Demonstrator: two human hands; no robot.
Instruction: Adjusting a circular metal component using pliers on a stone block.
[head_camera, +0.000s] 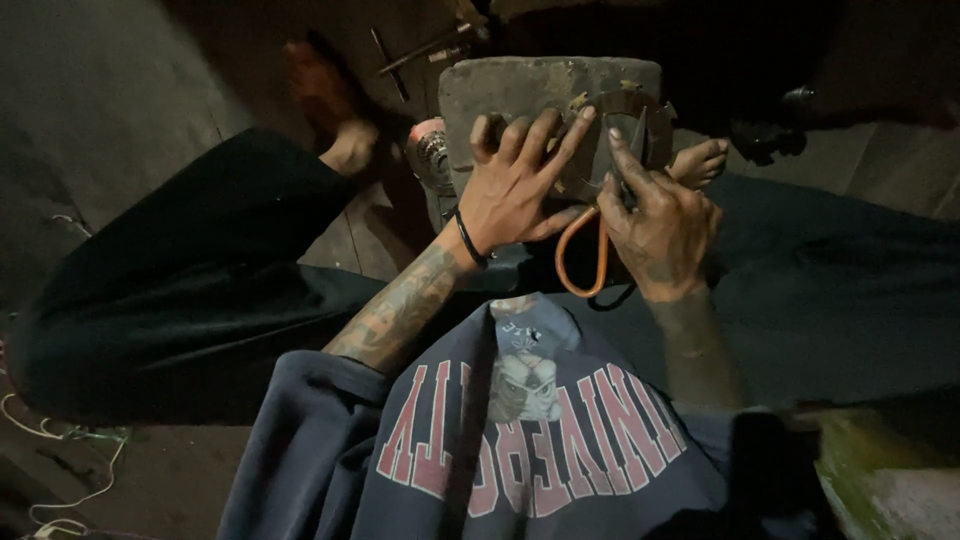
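Head view, looking down on a seated lap in dim light. Left hand (515, 185) spread wide, grip apart, fingers flat on a dark curved piece of flat sheet material (612, 125) and pressing it against a grey rectangular stone-like block (520, 85). Right hand (660, 225) just beside, grip clamped on scissors with orange loop handles (585, 255), blades hidden behind the fingers, tips apparently meeting the curved piece. Block resting between black-trousered knees, bare feet (700, 160) showing either side. Small red-and-metal cylindrical object (432, 150) touching the block's left edge.
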